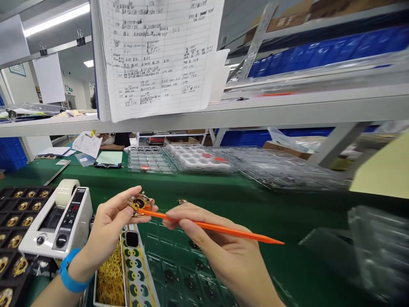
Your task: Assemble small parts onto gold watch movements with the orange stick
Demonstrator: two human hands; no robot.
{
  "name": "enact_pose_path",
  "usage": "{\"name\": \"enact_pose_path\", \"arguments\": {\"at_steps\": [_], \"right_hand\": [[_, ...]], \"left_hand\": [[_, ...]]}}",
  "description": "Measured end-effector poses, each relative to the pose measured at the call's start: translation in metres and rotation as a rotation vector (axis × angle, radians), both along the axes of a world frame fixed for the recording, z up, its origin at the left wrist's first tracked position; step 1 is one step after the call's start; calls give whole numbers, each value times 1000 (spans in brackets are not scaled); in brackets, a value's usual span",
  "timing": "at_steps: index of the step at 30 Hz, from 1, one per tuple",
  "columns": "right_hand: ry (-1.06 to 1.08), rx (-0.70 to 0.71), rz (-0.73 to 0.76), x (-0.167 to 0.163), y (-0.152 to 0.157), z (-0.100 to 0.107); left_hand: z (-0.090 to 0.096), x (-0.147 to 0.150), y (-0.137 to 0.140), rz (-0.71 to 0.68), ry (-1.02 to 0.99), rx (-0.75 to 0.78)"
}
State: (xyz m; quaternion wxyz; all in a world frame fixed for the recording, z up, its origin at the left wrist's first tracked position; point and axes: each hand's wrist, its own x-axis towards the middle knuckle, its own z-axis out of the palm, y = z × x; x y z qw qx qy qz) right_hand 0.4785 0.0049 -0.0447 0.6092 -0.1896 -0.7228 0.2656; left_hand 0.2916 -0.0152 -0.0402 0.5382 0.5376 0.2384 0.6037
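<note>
At the far left a black tray (12, 221) holds rows of small gold round parts, most pockets filled as far as the edge of the view shows. Beside it stands a white tape dispenser (57, 221) with a roll of pale tape on top. In front of that sits a bin of yellow bands (110, 277) and a strip of yellow-and-black stickers (137, 264) running toward the camera.

The left hand (108, 226), with a blue wristband (70, 273), is closed in a pinch around a small round part (139, 204), held up above the green table (287, 238). The right hand (217, 247) grips an orange stick (217, 228) between thumb and fingers like a pen, its thin tip touching the face of the part.

By the look of it the work on this piece is midway: a yellow-and-black patch already lies on the part's face and the stick seems to be pressing or nudging it, though the picture is too small to tell whether the patch is fully seated. Below the hands a clear tray (191, 273) on the green table shows a few dark pieces in its pockets and many pockets bare, so I judge most of the batch is left to do.

The part is coin-like, gold-rimmed, with a dark centre and a bright yellow mark. Farther back and to the right lie stacks of clear plastic trays (223, 162).
</note>
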Motion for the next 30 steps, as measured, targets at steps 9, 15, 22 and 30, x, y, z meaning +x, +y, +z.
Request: {"name": "enact_pose_path", "arguments": {"at_steps": [9,15,22,30], "right_hand": [[-214,345,111,7,11,0],[-303,518,57,6,9,3],[11,363,-248,-9,0,-13],[-125,613,-377,-22,-2,-20]], "left_hand": [[4,-4,-1,14,-40,-53],[3,0,2,81,-89,-143],[-1,12,-5,130,-33,-148],[-11,23,-3,186,-91,-146]]}}
